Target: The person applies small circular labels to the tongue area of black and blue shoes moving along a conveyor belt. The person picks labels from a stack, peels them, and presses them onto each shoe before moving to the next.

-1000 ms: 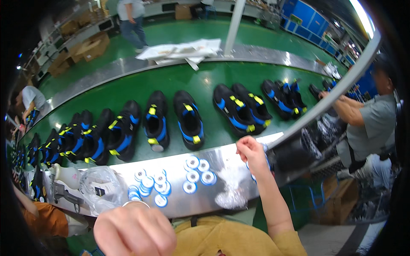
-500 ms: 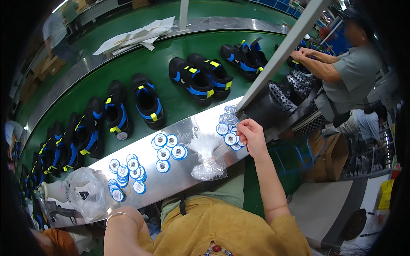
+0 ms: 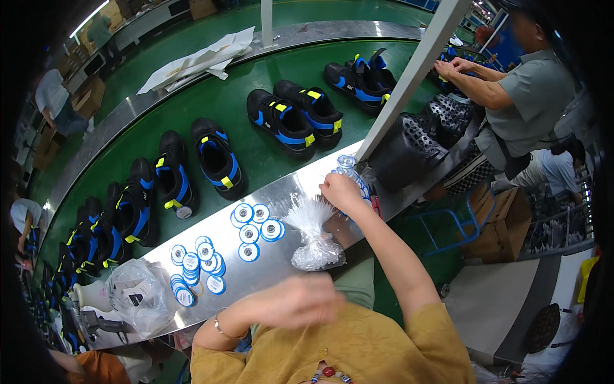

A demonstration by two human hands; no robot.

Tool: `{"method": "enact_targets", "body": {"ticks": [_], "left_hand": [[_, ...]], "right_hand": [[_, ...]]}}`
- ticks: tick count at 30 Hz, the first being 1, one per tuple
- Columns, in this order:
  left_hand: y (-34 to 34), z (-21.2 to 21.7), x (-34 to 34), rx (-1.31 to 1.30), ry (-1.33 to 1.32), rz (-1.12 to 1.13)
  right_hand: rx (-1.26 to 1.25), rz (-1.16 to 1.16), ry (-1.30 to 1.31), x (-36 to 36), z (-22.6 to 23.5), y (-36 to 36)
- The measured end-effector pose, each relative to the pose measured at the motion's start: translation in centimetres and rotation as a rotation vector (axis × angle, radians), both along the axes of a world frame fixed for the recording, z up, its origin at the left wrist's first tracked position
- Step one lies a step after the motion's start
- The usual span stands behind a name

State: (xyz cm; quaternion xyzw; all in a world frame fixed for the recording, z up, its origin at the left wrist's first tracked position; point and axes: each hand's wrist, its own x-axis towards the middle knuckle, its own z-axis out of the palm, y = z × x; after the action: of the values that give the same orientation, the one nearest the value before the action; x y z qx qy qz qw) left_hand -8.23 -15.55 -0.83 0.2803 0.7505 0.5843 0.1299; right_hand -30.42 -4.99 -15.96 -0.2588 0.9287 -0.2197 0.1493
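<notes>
The right hand (image 3: 341,190) reaches out over the far end of the shiny steel worktop (image 3: 288,192), its fingers curled down onto a small stack of round white-and-blue tags (image 3: 350,171) lying beside the slanted white post (image 3: 409,77). Whether they actually pinch a tag I cannot tell, since the knuckles hide the fingertips. The left hand (image 3: 300,301) hangs close to the body above the yellow shirt, blurred, fingers loosely bent and holding nothing visible.

Just beside the right wrist stands a clear plastic bag of thin white fasteners (image 3: 313,237), its top splayed open like a brush. More round tags (image 3: 256,224) lie in loose groups along the worktop, and a crumpled clear bag (image 3: 137,297) sits at the near left end. Black shoes with blue and yellow trim (image 3: 291,115) ride the green conveyor belt (image 3: 243,147) beyond.

The likely risk: the forearm passes right over the fastener bag, so drawing the hand back could tip it and scatter its contents. The stack also sits close to the worktop's edge, where a nudge might push tags off.
</notes>
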Motion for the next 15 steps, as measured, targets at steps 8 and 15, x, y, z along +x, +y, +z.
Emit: {"method": "enact_targets", "body": {"ticks": [8,15], "left_hand": [[2.4,-11.2,-4.0,-0.634,0.383,0.753],[3.0,-14.7,-4.1,-0.706,0.374,0.758]], "right_hand": [[-0.07,0.068,-0.079,-0.6,0.1,-1.0],[-1.026,-0.008,-0.23,2.3,4.8,-0.2]]}}
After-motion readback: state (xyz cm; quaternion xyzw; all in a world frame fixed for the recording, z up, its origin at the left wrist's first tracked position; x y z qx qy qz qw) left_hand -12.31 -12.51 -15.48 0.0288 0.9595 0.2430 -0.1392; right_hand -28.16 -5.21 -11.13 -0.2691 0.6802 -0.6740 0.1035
